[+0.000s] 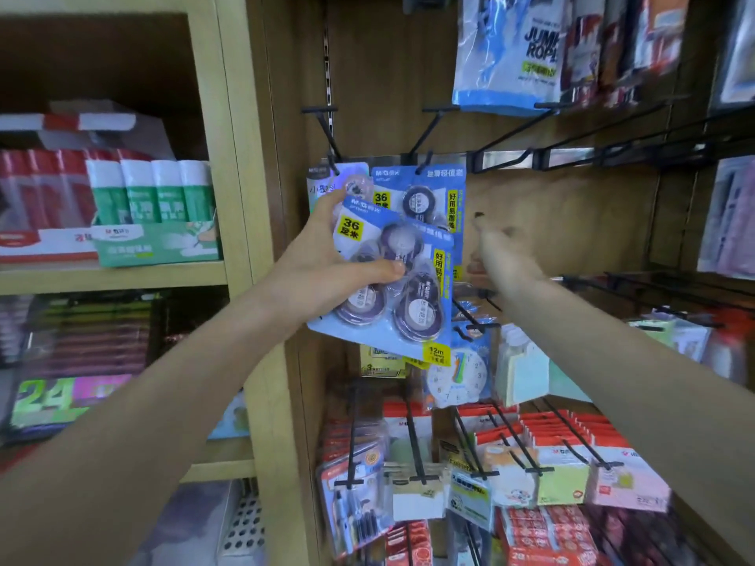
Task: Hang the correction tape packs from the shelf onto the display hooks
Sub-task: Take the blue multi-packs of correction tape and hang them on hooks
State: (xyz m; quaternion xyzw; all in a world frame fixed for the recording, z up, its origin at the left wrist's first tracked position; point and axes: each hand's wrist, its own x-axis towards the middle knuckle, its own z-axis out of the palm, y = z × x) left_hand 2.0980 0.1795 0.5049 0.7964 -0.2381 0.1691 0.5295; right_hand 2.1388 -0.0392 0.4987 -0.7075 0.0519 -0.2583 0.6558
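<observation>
Wooden shop display wall (572, 222): one blue correction tape pack (433, 198) already hangs on a black hook (425, 159). The left hand (327, 263) grips more packs (392, 288), not yet hung. The right hand (502, 255) is blurred; its grip is unclear.

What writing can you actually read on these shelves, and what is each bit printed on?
"36": yellow tag on the correction tape pack in the left hand.
"12m": same pack's bottom corner.
"JUMP ROPE", cut off: blue bag.
"24": green box.
Glue sticks: too blurred.
</observation>
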